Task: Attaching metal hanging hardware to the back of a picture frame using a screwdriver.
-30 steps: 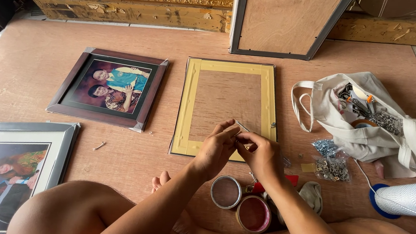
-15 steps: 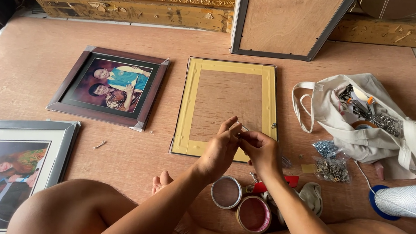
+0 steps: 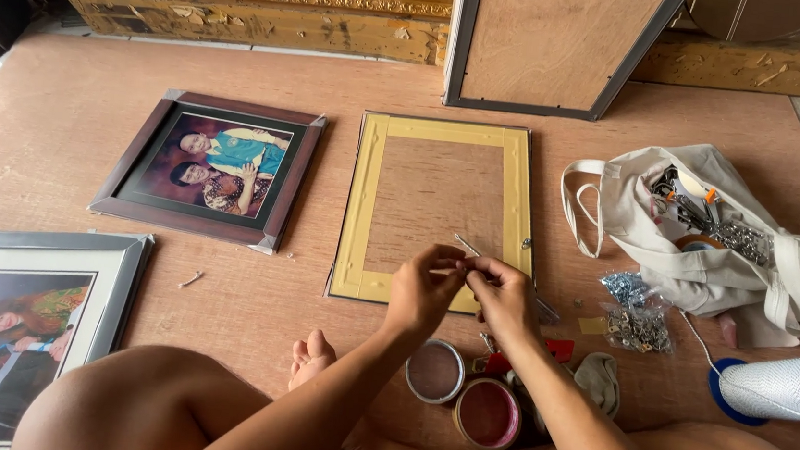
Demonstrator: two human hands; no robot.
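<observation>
1. Three picture frames lie flat on the wooden floor [image 3: 61,128]. At far left is a silver frame [image 3: 119,297] with a portrait, partly cut off by the picture's edge.
2. Next comes a dark wood frame [image 3: 207,165] holding a photo of two people, with a small screw [image 3: 190,280] on the floor below it.
3. In the middle a yellow frame [image 3: 435,209] lies face down, its brown backing up.
4. Left hand [image 3: 423,290] and right hand [image 3: 500,297] meet over that frame's lower right corner, fingertips pinched together on a thin metal wire [image 3: 467,250] that slants up from them.
5. Just below the hands stand two round tins [image 3: 462,395], beside a grey rag [image 3: 599,379].
6. Further right lie small bags of metal hardware [image 3: 633,313], then a cream tote bag [image 3: 707,242] with tools inside.
7. At far right a spool of white string [image 3: 782,384] with blue ends rests on its side.
</observation>
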